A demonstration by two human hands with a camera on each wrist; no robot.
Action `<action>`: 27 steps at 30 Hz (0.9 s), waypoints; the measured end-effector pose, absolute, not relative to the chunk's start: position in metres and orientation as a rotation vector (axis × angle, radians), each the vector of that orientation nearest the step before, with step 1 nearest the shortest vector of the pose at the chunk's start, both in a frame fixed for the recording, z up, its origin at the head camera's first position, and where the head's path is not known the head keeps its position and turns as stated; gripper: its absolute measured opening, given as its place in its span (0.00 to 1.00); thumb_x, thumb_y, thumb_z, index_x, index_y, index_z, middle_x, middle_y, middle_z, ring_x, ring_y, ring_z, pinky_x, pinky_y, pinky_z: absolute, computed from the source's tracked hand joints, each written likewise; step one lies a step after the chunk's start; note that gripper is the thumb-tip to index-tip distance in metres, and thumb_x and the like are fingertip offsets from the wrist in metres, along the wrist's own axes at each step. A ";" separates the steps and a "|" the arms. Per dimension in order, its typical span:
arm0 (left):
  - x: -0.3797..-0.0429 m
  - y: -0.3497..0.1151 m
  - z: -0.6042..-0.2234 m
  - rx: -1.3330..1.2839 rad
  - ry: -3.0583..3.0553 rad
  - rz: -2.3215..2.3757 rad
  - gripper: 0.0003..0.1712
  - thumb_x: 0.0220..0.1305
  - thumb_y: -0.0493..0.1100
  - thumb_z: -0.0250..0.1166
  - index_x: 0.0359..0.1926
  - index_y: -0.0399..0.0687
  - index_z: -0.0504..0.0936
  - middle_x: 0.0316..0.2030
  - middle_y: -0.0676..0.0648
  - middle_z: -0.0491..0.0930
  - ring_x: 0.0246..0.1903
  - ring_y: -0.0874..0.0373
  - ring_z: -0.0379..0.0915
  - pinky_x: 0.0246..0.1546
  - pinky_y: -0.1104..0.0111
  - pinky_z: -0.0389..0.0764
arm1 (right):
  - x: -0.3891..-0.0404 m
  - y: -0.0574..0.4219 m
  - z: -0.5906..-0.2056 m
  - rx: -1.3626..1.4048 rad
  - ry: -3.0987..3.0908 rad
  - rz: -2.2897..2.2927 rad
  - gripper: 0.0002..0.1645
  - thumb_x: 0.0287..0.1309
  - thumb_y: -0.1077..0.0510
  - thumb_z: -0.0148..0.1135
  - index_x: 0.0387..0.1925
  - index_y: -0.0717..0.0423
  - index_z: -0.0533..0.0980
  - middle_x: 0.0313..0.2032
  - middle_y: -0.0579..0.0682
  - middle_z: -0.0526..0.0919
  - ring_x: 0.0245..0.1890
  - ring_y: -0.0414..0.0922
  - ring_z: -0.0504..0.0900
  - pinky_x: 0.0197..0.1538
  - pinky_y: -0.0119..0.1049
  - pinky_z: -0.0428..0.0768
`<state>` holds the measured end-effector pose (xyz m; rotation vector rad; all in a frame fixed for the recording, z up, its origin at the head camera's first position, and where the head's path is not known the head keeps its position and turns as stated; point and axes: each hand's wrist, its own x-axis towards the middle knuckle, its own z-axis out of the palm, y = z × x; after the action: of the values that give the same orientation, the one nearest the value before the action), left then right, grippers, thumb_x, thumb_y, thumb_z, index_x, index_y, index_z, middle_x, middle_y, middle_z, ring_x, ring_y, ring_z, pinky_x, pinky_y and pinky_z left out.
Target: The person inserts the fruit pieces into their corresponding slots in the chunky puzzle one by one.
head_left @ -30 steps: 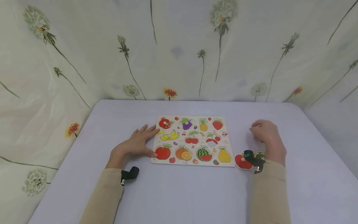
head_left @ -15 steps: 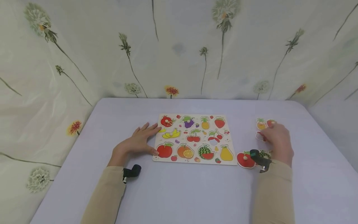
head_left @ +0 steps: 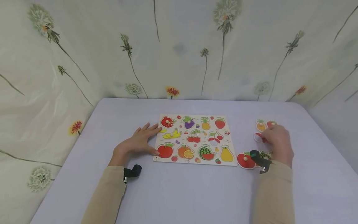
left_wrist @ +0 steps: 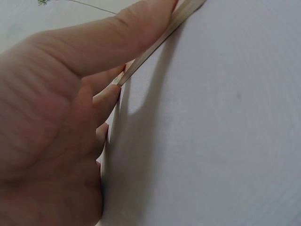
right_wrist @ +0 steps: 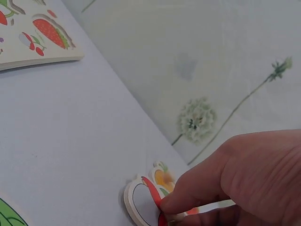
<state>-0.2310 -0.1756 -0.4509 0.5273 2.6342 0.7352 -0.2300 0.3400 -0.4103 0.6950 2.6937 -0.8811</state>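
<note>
Under right hand (right_wrist: 254,179), flat round-lobed cutout (right_wrist: 146,201)

Table (head_left: 190,193), pale lilac cover, rounded far corners. Fruit puzzle bd (head_left: 204,140) flat on it, approx. mid. Just off bd's near R corner: red pc (head_left: 245,162), then watermelon pc (head_left: 264,154), part hidden. Well R of bd, level w/ its far row: pineapple pc (head_left: 261,126), red-green pc (head_left: 270,124).
</note>
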 end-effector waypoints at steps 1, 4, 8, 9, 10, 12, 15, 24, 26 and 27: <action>-0.231 -0.176 -0.451 0.526 2.634 0.735 0.63 0.43 0.64 0.77 0.78 0.65 0.54 0.80 0.54 0.44 0.80 0.46 0.27 0.78 0.44 0.33 | -0.230 0.339 -0.410 0.697 2.678 -0.889 0.14 0.61 0.54 0.51 0.36 0.64 0.72 0.32 0.55 0.74 0.36 0.52 0.70 0.32 0.40 0.70; -0.232 -0.175 -0.452 0.522 2.632 0.733 0.63 0.43 0.64 0.77 0.78 0.65 0.54 0.80 0.55 0.44 0.80 0.47 0.26 0.78 0.45 0.32 | -0.230 0.339 -0.409 0.685 2.669 -0.888 0.15 0.61 0.54 0.50 0.37 0.65 0.71 0.31 0.54 0.75 0.37 0.53 0.70 0.33 0.40 0.70; -0.232 -0.175 -0.451 0.516 2.632 0.726 0.63 0.43 0.65 0.77 0.78 0.66 0.54 0.80 0.54 0.44 0.80 0.46 0.26 0.78 0.44 0.32 | -0.232 0.338 -0.407 0.606 2.703 -0.863 0.16 0.60 0.54 0.51 0.36 0.65 0.73 0.29 0.53 0.76 0.36 0.52 0.71 0.32 0.39 0.70; -0.232 -0.175 -0.451 0.514 2.632 0.723 0.63 0.43 0.65 0.77 0.78 0.66 0.54 0.80 0.54 0.44 0.80 0.46 0.26 0.78 0.44 0.32 | -0.232 0.337 -0.406 0.580 2.717 -0.858 0.15 0.59 0.54 0.52 0.36 0.65 0.73 0.29 0.53 0.75 0.36 0.52 0.71 0.31 0.38 0.70; -0.232 -0.175 -0.451 0.515 2.631 0.723 0.63 0.43 0.65 0.77 0.78 0.66 0.54 0.80 0.54 0.44 0.80 0.46 0.26 0.78 0.44 0.32 | -0.233 0.337 -0.405 0.548 2.732 -0.858 0.15 0.58 0.55 0.53 0.36 0.65 0.74 0.28 0.53 0.76 0.35 0.52 0.71 0.31 0.38 0.70; -0.232 -0.175 -0.451 0.520 2.629 0.725 0.63 0.43 0.64 0.77 0.78 0.65 0.54 0.80 0.54 0.44 0.80 0.46 0.26 0.78 0.44 0.32 | -0.235 0.336 -0.405 0.471 2.777 -0.842 0.14 0.56 0.57 0.54 0.36 0.66 0.75 0.27 0.52 0.77 0.34 0.52 0.72 0.30 0.37 0.70; -0.232 -0.175 -0.450 0.530 2.625 0.730 0.62 0.43 0.64 0.77 0.78 0.65 0.54 0.80 0.54 0.44 0.80 0.46 0.26 0.78 0.44 0.32 | -0.236 0.335 -0.404 0.400 2.785 -0.849 0.16 0.56 0.57 0.55 0.40 0.66 0.76 0.28 0.52 0.79 0.35 0.51 0.74 0.32 0.35 0.71; -0.231 -0.175 -0.448 0.519 2.618 0.730 0.63 0.43 0.64 0.77 0.78 0.64 0.54 0.80 0.53 0.44 0.80 0.45 0.26 0.78 0.44 0.32 | -0.240 0.317 -0.398 0.261 2.679 -0.920 0.17 0.60 0.58 0.55 0.46 0.65 0.77 0.31 0.50 0.80 0.38 0.50 0.74 0.38 0.36 0.75; -0.232 -0.175 -0.448 0.518 2.619 0.728 0.63 0.43 0.64 0.77 0.78 0.65 0.54 0.80 0.53 0.44 0.80 0.46 0.26 0.78 0.44 0.32 | -0.241 0.311 -0.396 0.258 2.649 -0.901 0.17 0.62 0.57 0.55 0.47 0.64 0.76 0.33 0.53 0.81 0.40 0.51 0.75 0.40 0.38 0.76; -0.232 -0.175 -0.448 0.521 2.620 0.728 0.63 0.43 0.64 0.77 0.78 0.65 0.54 0.80 0.53 0.44 0.80 0.45 0.26 0.78 0.44 0.32 | -0.242 0.307 -0.394 0.262 2.632 -0.892 0.17 0.63 0.56 0.55 0.48 0.64 0.76 0.36 0.54 0.81 0.41 0.52 0.75 0.42 0.39 0.76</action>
<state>-0.2317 -0.1749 -0.4480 0.5209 2.6196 0.7283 -0.2420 0.3072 -0.3945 0.2625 2.6319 -0.8919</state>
